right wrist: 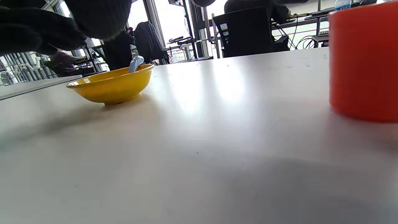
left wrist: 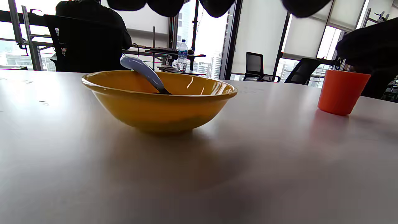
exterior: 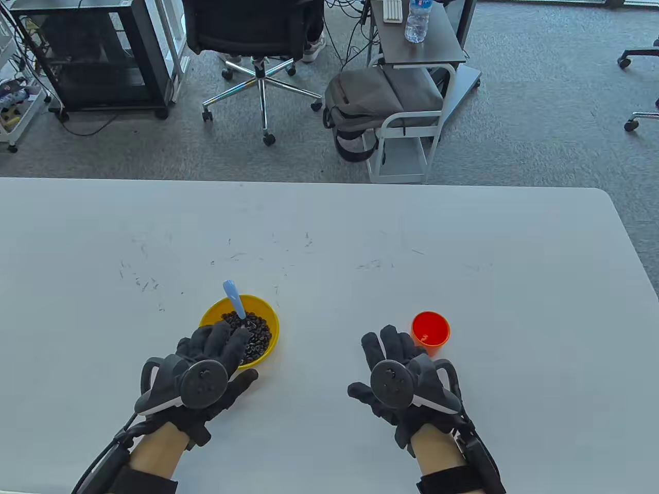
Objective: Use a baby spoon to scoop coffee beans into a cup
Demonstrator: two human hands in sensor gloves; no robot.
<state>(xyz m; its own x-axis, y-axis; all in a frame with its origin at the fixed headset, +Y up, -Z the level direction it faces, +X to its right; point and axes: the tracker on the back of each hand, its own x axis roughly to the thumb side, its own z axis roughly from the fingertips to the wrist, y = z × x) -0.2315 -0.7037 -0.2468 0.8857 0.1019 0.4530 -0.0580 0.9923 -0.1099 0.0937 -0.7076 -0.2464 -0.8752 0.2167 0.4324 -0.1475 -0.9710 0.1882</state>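
A yellow bowl [exterior: 211, 313] of dark coffee beans [exterior: 257, 337] stands at the near left of the white table. A light blue baby spoon [exterior: 234, 298] lies in it, its handle leaning over the far rim. My left hand [exterior: 226, 339] hovers over the bowl's near side with its fingers stretched out, holding nothing. In the left wrist view its fingertips [left wrist: 164, 4] hang well above the bowl [left wrist: 158, 99] and the spoon [left wrist: 141, 73]. A small orange cup [exterior: 431, 329] stands to the right. My right hand [exterior: 386, 345] lies open and empty just left of the cup.
The white table [exterior: 329, 231] has faint scuff marks in the middle. Its far edge and rounded right corner lie well beyond the objects. An office chair, a rolling cart with a water bottle and a grey backpack stand on the carpet behind the table.
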